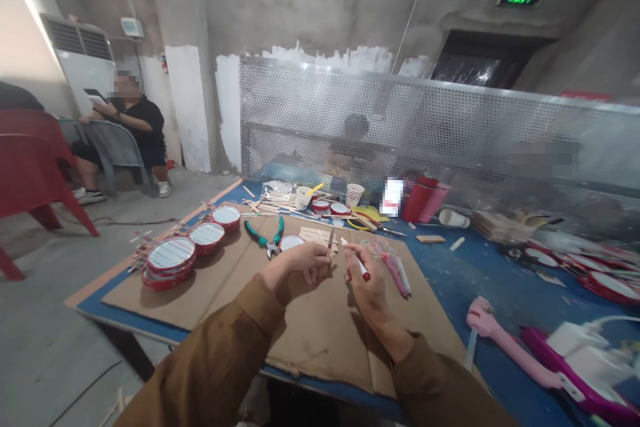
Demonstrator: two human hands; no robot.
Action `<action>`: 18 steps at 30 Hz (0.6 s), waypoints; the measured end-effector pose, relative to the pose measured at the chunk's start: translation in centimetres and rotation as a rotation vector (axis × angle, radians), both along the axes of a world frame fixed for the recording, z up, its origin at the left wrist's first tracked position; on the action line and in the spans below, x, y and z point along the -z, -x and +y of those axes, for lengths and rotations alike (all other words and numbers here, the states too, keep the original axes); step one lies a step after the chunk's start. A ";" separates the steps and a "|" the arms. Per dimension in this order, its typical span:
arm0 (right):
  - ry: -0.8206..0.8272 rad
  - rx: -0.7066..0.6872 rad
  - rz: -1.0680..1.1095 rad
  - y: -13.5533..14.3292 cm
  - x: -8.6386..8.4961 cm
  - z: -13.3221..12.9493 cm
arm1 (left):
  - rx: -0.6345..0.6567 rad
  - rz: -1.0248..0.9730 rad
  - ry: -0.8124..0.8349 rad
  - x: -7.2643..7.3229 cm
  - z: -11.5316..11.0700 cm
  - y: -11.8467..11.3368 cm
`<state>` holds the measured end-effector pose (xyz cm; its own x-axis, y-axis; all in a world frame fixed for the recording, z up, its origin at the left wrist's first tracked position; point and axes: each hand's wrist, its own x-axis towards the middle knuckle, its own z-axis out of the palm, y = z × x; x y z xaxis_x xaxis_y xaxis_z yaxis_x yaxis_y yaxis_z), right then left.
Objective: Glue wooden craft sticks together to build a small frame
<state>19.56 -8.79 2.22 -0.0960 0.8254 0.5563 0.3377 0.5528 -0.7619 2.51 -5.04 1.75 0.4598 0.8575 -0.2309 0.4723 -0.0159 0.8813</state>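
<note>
My left hand (311,261) pinches a thin flat wooden stick (331,240), which stands up from the fingertips and looks dark reddish along part of its length. In my right hand (369,283) is a red-and-white marker (364,269), its white end pointing at the stick, a small gap apart. Both hands are over a cardboard sheet (310,340). Just beyond them lie several plain wooden sticks (313,233). A round red-rimmed piece with a white top (291,241) is partly hidden behind my left hand. Teal-handled pliers (265,237) lie beside it.
Red-rimmed round pieces (173,255) with sticks line the left edge. Pink pens (397,273) lie to the right, beyond them a pink tool (520,347). Paper cups (355,195), a red bottle (420,199) and a perforated metal screen (310,113) stand behind. A person (143,120) sits at far left.
</note>
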 end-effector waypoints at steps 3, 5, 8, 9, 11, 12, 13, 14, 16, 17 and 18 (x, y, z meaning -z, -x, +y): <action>-0.003 0.012 -0.011 0.2 0.2 0.3 | -0.004 -0.011 0.018 0.2 0.1 -0.1; -0.030 0.027 -0.018 0.4 0.4 0.7 | -0.006 -0.011 0.024 0.1 0.0 -0.1; -0.079 0.054 -0.025 0.4 0.8 1.6 | -0.009 -0.022 0.026 0.0 -0.1 0.0; -0.087 0.063 -0.029 0.4 0.9 1.9 | -0.009 -0.027 0.031 0.0 -0.1 0.1; -0.088 0.085 -0.030 0.2 1.0 2.6 | -0.010 -0.029 0.042 0.0 -0.2 0.2; -0.088 0.096 -0.023 0.0 1.0 2.9 | -0.013 -0.022 0.045 0.0 -0.2 0.2; -0.088 0.105 -0.011 -0.1 1.0 3.1 | -0.014 -0.015 0.044 0.0 -0.2 0.2; -0.089 0.109 0.000 -0.2 1.0 3.3 | -0.012 -0.009 0.040 0.0 -0.2 0.2; -0.090 0.101 0.009 -0.3 1.0 3.5 | -0.007 0.002 0.035 0.0 -0.2 0.2; -0.088 0.091 0.008 -0.3 1.0 3.6 | -0.005 0.005 0.034 0.1 -0.2 0.2; -0.086 0.081 0.007 -0.3 1.1 3.6 | -0.004 0.006 0.031 0.1 -0.2 0.2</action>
